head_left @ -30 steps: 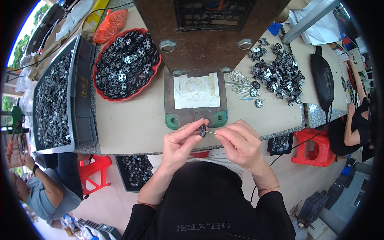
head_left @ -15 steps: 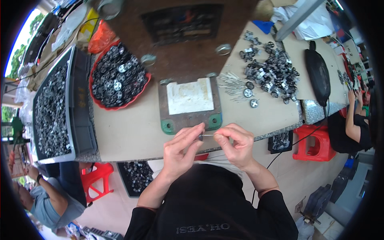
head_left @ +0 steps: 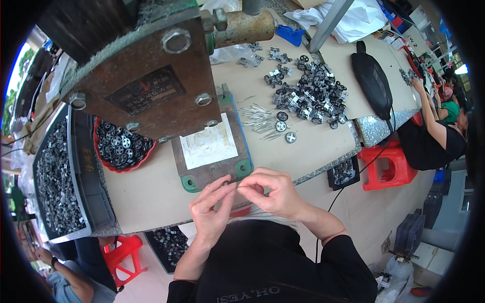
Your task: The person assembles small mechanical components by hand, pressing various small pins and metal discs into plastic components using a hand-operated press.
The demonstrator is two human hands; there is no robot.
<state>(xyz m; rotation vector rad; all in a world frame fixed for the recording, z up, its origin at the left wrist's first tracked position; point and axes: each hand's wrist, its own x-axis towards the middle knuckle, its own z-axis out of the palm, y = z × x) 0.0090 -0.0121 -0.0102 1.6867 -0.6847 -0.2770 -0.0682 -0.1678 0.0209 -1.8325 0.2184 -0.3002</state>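
My left hand (head_left: 212, 206) is closed, pinching a small dark wheel (head_left: 226, 183) that its fingers mostly hide. My right hand (head_left: 275, 194) is pinched on a thin metal axle pin (head_left: 239, 187), whose end meets the wheel or comes very near it; I cannot tell which. Both hands are just in front of a press base (head_left: 212, 169) with a white plate (head_left: 209, 146) on top. To the right of that base lie a spread of loose metal pins (head_left: 260, 117) and a silver-and-black wheel (head_left: 290, 137).
Over the base rises the brown press body (head_left: 146, 86). A red bowl (head_left: 124, 168) of black wheels and a grey bin (head_left: 91, 166) of small parts stand at left. Wheeled assemblies (head_left: 313, 91) are heaped at right, beside a black pouch (head_left: 371, 81). Other people sit at both sides.
The view has swung, so the press now appears turned and further left. My hands have drawn closer together, and less of the pin shows between them.
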